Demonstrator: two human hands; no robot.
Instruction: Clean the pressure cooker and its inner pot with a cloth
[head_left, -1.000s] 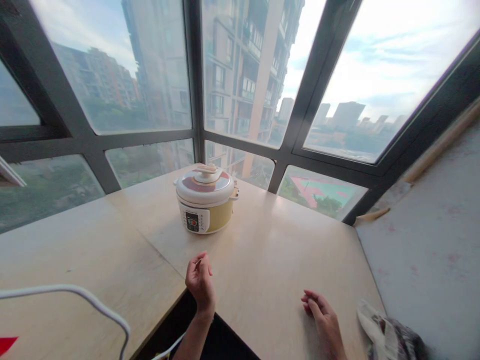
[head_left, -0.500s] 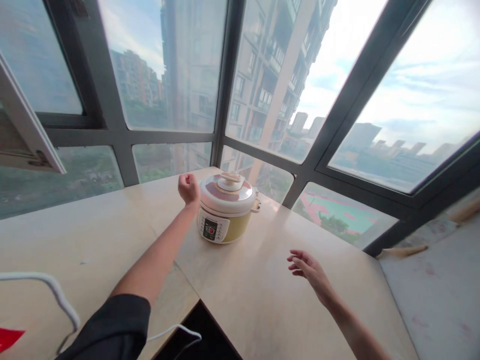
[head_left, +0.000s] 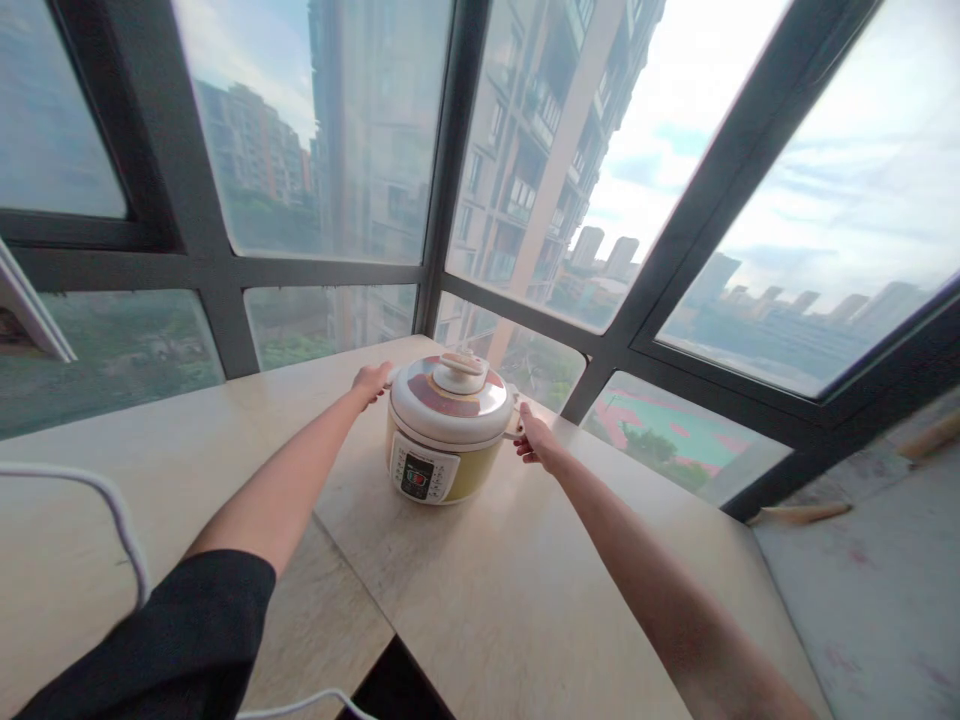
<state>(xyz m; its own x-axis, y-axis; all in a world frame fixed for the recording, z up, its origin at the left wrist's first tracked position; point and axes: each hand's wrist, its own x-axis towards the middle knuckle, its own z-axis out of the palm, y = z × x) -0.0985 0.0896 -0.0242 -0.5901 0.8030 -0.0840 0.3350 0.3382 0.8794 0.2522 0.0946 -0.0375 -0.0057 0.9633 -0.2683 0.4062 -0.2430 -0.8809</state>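
Note:
An electric pressure cooker stands upright on the pale countertop, near the window corner. It has a white and yellow-green body, a front control panel and a round lid with a beige knob on top. My left hand is closed around the side handle at the cooker's left; most of that handle is hidden. At the right, my right hand grips the other side handle, its fingers curled under it and the thumb on top.
Windows with dark frames rise close behind the cooker. A white cable loops at the left, and another cable crosses near a dark opening at the counter's front. A white wall bounds the right side.
My right hand has moved left and inward from open air to the cooker's right handle. My left hand has lowered onto the left handle. The cooker appears slightly closer.

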